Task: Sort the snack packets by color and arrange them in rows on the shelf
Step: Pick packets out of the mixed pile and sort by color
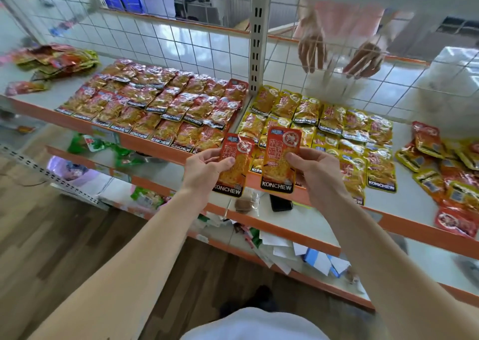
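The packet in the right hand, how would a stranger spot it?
Find the white slotted post dividing the shelf. Below it, left hand and right hand each hold an orange packet. The right hand's packet sits rightmost, before the yellow rows.

Left forearm (134, 262) and right forearm (375, 256) bare along whole visible length; white garment (255, 326) over torso; dark shoe (259, 298) beneath, blurred.

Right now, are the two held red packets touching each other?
Apart. The head view shows yellow packets through a gap between the left packet and right packet.
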The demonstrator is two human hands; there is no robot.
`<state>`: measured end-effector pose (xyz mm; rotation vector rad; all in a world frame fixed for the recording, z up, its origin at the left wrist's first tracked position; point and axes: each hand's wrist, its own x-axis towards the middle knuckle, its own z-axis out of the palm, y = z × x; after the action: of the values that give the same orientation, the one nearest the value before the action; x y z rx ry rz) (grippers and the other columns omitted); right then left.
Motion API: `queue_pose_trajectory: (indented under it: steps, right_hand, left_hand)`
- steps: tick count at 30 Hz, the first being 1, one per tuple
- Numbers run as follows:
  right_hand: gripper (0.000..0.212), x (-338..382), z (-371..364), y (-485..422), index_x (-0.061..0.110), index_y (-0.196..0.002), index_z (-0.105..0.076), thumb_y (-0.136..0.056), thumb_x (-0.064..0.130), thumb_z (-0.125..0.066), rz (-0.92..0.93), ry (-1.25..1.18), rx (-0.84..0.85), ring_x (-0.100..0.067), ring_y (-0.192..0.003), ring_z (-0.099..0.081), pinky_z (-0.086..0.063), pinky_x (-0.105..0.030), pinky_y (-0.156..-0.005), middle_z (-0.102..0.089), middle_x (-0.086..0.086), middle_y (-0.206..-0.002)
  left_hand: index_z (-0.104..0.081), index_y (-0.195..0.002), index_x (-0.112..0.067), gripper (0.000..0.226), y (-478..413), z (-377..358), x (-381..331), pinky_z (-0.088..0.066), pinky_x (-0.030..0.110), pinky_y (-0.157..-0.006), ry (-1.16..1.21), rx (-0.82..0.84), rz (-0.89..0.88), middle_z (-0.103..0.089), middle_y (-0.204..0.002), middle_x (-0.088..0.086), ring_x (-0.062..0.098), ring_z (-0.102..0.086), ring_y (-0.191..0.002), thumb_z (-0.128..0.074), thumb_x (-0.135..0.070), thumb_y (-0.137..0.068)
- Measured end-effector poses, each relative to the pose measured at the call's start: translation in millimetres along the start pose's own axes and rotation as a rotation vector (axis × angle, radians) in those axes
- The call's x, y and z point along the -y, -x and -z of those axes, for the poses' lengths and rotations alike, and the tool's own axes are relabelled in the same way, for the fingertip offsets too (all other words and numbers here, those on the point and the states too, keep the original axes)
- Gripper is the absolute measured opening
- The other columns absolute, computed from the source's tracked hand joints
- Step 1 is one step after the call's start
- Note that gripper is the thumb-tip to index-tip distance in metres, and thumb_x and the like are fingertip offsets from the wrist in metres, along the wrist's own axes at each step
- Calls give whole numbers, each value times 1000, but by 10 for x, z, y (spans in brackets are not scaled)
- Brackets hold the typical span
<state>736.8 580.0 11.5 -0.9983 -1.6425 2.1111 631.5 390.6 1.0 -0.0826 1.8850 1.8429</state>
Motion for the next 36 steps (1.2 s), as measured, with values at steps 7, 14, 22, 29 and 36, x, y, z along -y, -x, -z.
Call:
queue_pose_trajectory:
  steps: [7, 14, 22, 29, 36]
  right_hand:
    - [10, -15, -279, -56, 17, -81, -73, -88, 9, -74, 35, 61, 21, -25, -90, -74, -58, -49, -89, -77, 0, -83]
    - [13, 25, -758, -170, 20, -85, -67, -90, 8, -72, 36, 87, -3, -17, -90, -72, -60, -32, -81, -73, -2, -95]
    - [9, -37, -1582, -434, 18, -92, -69, -89, 11, -73, 43, 110, -94, -17, -92, -72, -58, -29, -78, -74, 0, -96]
    - [10, -318, -2258, -651, 18, -93, -66, -91, 11, -71, 97, 260, -178, -13, -85, -70, -60, -26, -74, -71, -1, -94]
    - [26, -411, -2500, -783, 6, -114, -71, -90, 15, -73, 207, 462, -323, -19, -92, -70, -60, -39, -86, -72, 1, -95]
  left_hand:
    - [-72, -103, -21, 14, -87, 212, -17, -55, 47, -98, -41, -52, -116, -78, -96, -1, 22, -74, -98, -75, -18, -90]
    - [-72, -98, -23, 11, -435, 510, -134, -60, 37, -86, -19, -48, -157, -78, -92, -3, 21, -74, -94, -76, -17, -89]
    - [-71, -100, -25, 15, -1110, 1145, -356, -62, 41, -83, -63, -25, -197, -77, -99, 3, 24, -74, -92, -79, -22, -87]
    - [-72, -105, -18, 19, -1646, 1648, -390, -59, 29, -77, -229, 21, -303, -74, -96, 2, 24, -71, -93, -77, -26, -88]
    - [-69, -118, -6, 33, -1932, 1733, -487, -58, 25, -73, -549, 92, -555, -70, -93, -2, 15, -68, -80, -74, -25, -91]
